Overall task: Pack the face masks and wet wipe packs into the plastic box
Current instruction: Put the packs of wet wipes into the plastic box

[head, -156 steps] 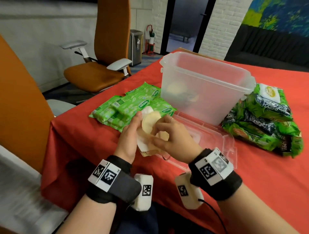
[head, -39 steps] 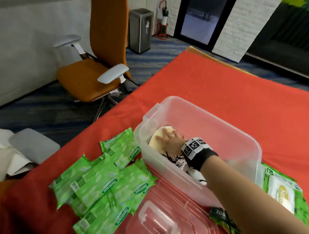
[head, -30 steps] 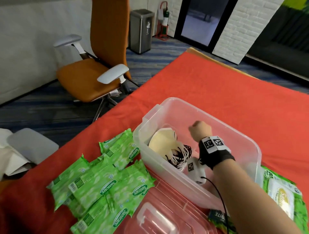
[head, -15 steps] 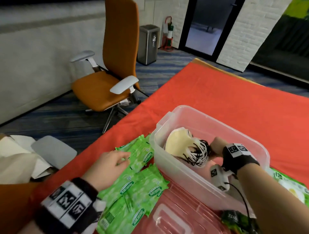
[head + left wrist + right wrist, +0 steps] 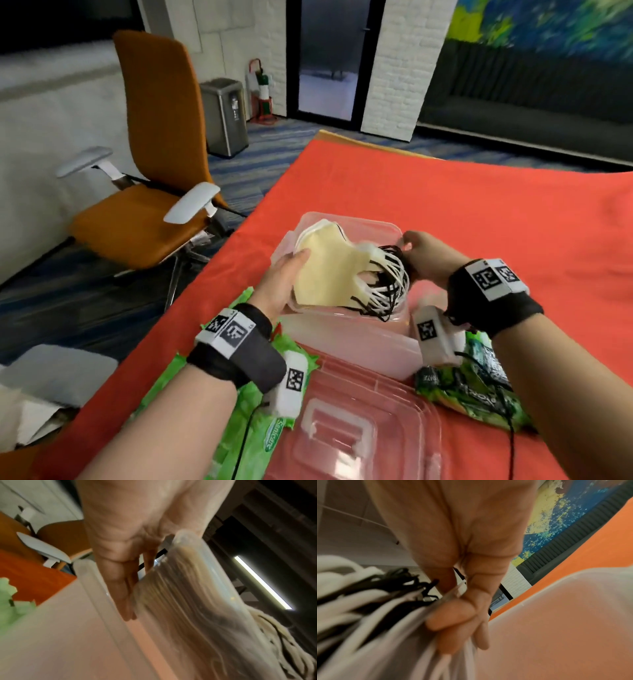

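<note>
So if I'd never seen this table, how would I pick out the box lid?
Start at the red tablecloth and find the clear plastic box in the middle. The lid lies flat on the cloth on the near side of the box, between green wet wipe packs on either side. It is the only flat, see-through piece, with a raised handle at its centre.

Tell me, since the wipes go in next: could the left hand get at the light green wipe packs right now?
Probably not at once. The left hand holds the stack of face masks over the plastic box. The light green wipe packs lie uncovered just below its forearm, so once freed, likely yes.
</note>
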Action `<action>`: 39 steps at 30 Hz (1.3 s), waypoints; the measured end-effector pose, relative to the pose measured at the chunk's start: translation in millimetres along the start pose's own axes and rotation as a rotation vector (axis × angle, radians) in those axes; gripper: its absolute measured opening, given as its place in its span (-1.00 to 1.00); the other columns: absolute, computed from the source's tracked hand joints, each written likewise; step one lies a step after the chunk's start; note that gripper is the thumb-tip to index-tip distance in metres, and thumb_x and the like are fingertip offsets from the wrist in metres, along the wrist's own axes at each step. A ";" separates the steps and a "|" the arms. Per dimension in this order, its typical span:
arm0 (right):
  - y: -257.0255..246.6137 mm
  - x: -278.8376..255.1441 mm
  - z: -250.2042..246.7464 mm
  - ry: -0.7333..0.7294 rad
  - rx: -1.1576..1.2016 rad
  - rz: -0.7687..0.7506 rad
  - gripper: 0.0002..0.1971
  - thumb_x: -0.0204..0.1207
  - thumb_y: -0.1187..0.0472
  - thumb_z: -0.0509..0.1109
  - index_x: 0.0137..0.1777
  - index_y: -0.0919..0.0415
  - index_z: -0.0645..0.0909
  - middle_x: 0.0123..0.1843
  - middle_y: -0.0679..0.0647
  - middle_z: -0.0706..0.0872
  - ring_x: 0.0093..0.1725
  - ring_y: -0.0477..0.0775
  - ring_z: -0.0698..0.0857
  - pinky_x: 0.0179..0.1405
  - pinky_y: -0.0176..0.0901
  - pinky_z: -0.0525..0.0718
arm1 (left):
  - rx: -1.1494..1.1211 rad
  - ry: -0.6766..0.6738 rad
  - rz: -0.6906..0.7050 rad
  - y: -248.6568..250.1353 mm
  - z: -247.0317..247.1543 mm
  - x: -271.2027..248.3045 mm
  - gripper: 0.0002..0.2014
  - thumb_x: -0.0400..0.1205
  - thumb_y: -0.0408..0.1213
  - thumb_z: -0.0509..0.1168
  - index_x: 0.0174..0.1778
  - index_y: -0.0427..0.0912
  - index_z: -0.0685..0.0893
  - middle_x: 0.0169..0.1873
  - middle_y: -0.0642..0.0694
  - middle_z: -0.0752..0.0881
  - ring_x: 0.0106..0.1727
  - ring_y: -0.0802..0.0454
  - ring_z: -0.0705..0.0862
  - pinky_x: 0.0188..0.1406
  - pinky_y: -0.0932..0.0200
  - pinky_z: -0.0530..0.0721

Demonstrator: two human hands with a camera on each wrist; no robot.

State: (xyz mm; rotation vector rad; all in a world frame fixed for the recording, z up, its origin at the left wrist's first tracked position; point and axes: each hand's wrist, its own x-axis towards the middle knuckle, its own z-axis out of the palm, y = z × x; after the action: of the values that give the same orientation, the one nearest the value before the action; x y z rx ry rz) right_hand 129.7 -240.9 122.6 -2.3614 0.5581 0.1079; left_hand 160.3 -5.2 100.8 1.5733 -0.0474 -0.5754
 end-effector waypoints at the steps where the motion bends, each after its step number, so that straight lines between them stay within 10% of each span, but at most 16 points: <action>1: 6.6 -6.1 1.5 -0.009 0.031 0.009 -0.97 0.50 0.21 0.28 -0.16 0.08 0.51 -0.20 0.21 0.67 -0.25 0.20 0.67 -0.12 0.17 0.73 | -0.008 -0.034 0.003 -1.3 5.1 0.0 -0.68 0.70 -0.06 0.13 0.33 -0.06 0.52 0.26 -0.12 0.66 0.19 -0.05 0.65 0.06 0.08 0.67; 6: 48.6 -38.8 -23.5 0.071 0.610 0.104 -0.92 0.64 0.33 0.21 -0.04 0.33 0.51 -0.24 0.24 0.66 -0.47 0.11 0.61 -0.50 -0.19 0.65 | -0.062 -0.037 -0.053 -9.4 31.2 -0.8 -0.67 0.72 -0.09 0.12 0.40 -0.03 0.43 0.22 0.02 0.60 0.04 0.09 0.60 -0.26 0.22 0.56; 10: 124.5 -48.5 -55.6 0.437 0.246 0.320 -0.74 0.47 0.28 0.45 0.12 0.35 0.58 -0.16 0.14 0.60 -0.18 0.13 0.59 -0.33 -0.16 0.45 | -0.100 0.032 -0.058 -12.8 42.8 5.2 -0.61 0.71 -0.04 0.12 0.46 -0.03 0.41 0.25 -0.09 0.63 0.09 -0.08 0.64 -0.27 0.11 0.59; 14: 174.1 -64.0 -49.8 0.188 0.055 0.581 -0.58 0.37 -0.05 0.54 -0.27 0.28 0.45 -0.32 0.16 0.49 -0.37 0.10 0.47 -0.41 -0.10 0.34 | -0.163 0.075 -0.072 -17.0 45.7 9.7 -0.76 0.71 -0.05 0.12 0.28 0.07 0.47 0.19 -0.14 0.64 -0.04 -0.12 0.65 -0.13 -0.04 0.65; 19: 188.9 -67.5 -27.8 0.079 0.261 0.618 -0.13 0.23 -0.24 0.54 0.35 0.43 0.47 0.26 0.28 0.63 0.20 0.26 0.64 0.04 -0.06 0.55 | -0.176 0.110 -0.062 -20.6 47.2 13.2 -0.69 0.71 -0.03 0.12 0.36 0.05 0.46 0.15 -0.14 0.64 -0.15 -0.09 0.67 -0.27 -0.01 0.63; 25: 202.0 -58.6 -26.9 0.084 0.483 0.638 0.09 -0.39 -0.26 0.71 0.19 0.35 0.60 0.04 0.25 0.76 -0.01 0.24 0.75 0.11 0.13 0.70 | -0.133 0.127 -0.052 -21.5 49.0 13.8 -0.62 0.70 0.01 0.12 0.43 0.05 0.44 0.27 -0.14 0.64 0.03 -0.14 0.67 -0.16 -0.01 0.64; 34: 171.0 -71.4 -46.2 0.164 0.654 0.576 -0.52 0.14 0.22 0.67 0.04 0.42 0.67 -0.11 0.32 0.79 -0.21 0.25 0.77 -0.09 0.18 0.76 | -0.186 0.173 -0.016 -25.4 48.2 11.7 -0.65 0.71 -0.03 0.12 0.42 0.05 0.44 0.27 -0.12 0.63 0.11 -0.20 0.65 -0.12 -0.09 0.66; 39: 136.3 -68.2 -90.2 0.429 0.533 0.437 -0.47 -0.04 0.08 0.70 -0.12 0.37 0.70 -0.15 0.29 0.80 -0.24 0.23 0.79 -0.13 0.31 0.75 | -0.212 0.226 -0.031 -22.1 32.8 17.1 -0.62 0.69 -0.01 0.16 0.42 0.01 0.43 0.30 -0.16 0.63 0.21 -0.27 0.65 -0.05 -0.15 0.67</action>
State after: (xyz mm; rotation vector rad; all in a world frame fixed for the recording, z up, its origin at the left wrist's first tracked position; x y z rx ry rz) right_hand 3.9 -365.6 121.7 -1.7141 1.1475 -0.3226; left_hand 155.6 -39.5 75.1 1.4249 0.2028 -0.4096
